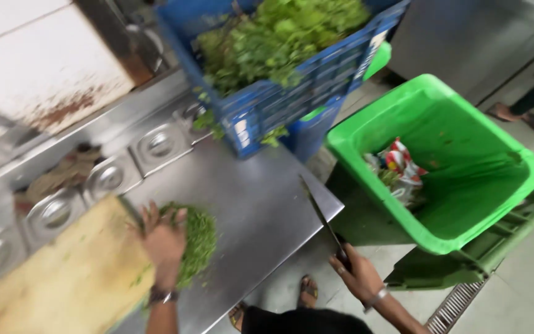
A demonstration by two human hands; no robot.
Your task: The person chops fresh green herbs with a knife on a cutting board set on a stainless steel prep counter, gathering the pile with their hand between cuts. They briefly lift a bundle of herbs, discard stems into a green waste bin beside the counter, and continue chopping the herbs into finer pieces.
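Green chopped herbs (198, 242) heaped on steel counter (261, 210) at wooden board's (63, 281) edge, spilling toward three o'clock from under spread left hand (163, 240); right hand (358, 275) gripping knife (324, 221), blade toward eleven o'clock.

Steel counter (261, 210) brushed, dull sheen; cutting board (63, 278) matt wood; bin (465, 185), crate (316, 80) smooth plastic.

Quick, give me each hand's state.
Left hand: open, spread on the chopped greens.
Right hand: closed, holding the knife.
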